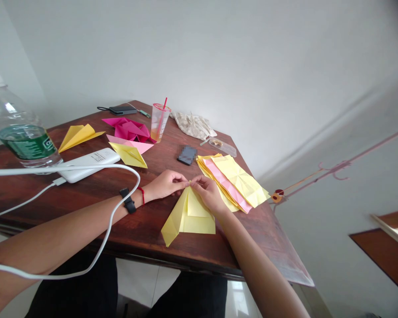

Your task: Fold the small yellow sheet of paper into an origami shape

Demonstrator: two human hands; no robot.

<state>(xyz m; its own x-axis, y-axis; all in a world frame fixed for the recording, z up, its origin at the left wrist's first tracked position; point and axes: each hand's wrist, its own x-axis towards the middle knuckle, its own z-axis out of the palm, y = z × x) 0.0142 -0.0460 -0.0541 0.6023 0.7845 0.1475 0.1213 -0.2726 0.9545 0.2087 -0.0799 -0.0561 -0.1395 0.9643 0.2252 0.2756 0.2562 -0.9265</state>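
A partly folded yellow paper [189,215] lies on the dark wooden table [135,229] near its front edge, its point aimed away from me. My left hand [166,183] pinches the paper's tip from the left. My right hand [208,191] pinches the same tip from the right and rests on the sheet. Both hands have their fingers closed on the paper. A red string and a dark band sit on my left wrist.
A stack of yellow and pink sheets [234,181] lies right of my hands. Folded yellow [76,136] and pink [129,130] papers, a plastic cup with a straw [159,123], a phone [187,155], a white power bank [89,164] with cable and a water bottle [18,128] sit further back.
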